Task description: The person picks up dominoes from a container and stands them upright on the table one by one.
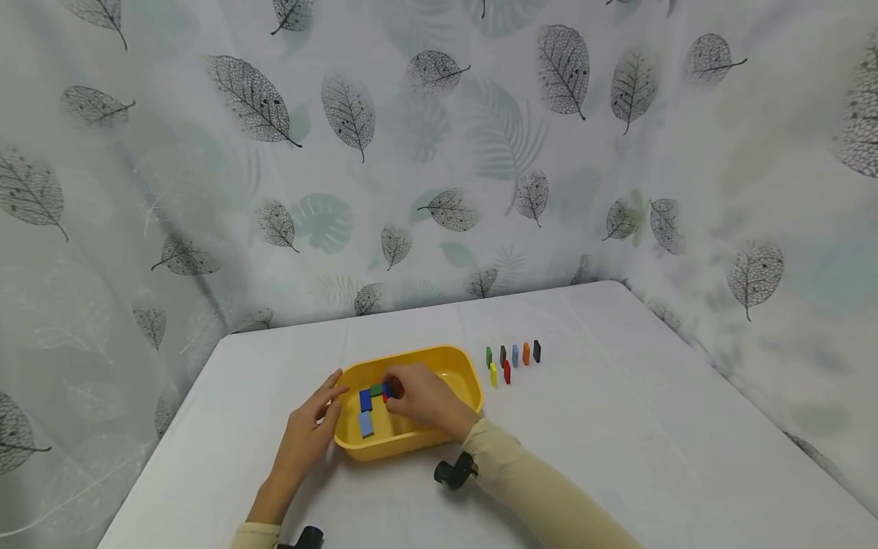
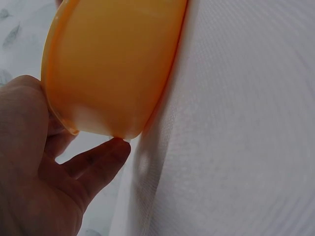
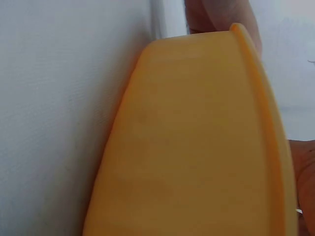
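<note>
A yellow plastic tray (image 1: pixel 411 450) sits on the white table. My left hand (image 1: pixel 312 427) holds its left end; fingers press the outer wall in the left wrist view, and part of the hand reaches over the rim. Inside the tray, my right hand (image 1: pixel 425 396) pinches a small blue block (image 1: pixel 389 390), mostly hidden by the fingers. A bit of a red block (image 1: pixel 385 397) shows beside these fingertips. Close by lie a green block (image 1: pixel 376 390), a dark blue block (image 1: pixel 365 400) and a light blue block (image 1: pixel 366 424). The tray's wall (image 3: pixel 192 132) covers most of the right wrist view.
Right of the tray, several thin blocks stand upright in two rows: a black one (image 1: pixel 537 351), an orange one (image 1: pixel 526 353), and in front a yellow one (image 1: pixel 493 374) and a red one (image 1: pixel 507 372). A leaf-patterned curtain (image 1: pixel 411 152) hangs behind the table (image 1: pixel 617 427).
</note>
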The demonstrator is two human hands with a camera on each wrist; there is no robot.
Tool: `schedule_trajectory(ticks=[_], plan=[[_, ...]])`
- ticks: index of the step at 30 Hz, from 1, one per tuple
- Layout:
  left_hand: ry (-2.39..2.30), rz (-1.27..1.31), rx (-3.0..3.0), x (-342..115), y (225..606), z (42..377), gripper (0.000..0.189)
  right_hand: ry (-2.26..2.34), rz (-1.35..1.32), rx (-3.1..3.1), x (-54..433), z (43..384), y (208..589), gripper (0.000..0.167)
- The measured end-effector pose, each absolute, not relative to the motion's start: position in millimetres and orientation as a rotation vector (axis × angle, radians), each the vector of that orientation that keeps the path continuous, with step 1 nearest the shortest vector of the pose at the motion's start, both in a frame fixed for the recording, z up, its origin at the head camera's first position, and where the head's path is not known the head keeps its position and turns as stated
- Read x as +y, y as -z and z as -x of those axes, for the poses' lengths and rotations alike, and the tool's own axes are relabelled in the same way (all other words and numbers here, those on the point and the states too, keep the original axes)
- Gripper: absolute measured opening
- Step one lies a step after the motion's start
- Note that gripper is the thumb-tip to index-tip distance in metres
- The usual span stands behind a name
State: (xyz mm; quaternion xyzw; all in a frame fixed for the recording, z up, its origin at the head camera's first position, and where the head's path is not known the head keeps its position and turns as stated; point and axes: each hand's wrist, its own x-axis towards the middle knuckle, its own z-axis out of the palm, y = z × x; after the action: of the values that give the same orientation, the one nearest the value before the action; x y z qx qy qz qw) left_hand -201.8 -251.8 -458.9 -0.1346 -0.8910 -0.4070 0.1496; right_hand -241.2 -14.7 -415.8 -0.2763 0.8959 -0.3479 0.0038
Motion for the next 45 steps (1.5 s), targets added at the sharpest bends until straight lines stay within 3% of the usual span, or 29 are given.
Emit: schedule_trajectory(ticks=[27, 45], plan=[[1.154, 0.384, -2.558, -252.7, 461.4, 200.8, 0.031, 1.369, 0.877, 2.85, 31.8, 224.6, 397.7, 0.025], [1.15, 0.381, -2.564, -251.8, 459.8, 200.5, 0.031, 1.487, 0.886, 2.869, 62.3, 235.4, 389.4, 0.024]])
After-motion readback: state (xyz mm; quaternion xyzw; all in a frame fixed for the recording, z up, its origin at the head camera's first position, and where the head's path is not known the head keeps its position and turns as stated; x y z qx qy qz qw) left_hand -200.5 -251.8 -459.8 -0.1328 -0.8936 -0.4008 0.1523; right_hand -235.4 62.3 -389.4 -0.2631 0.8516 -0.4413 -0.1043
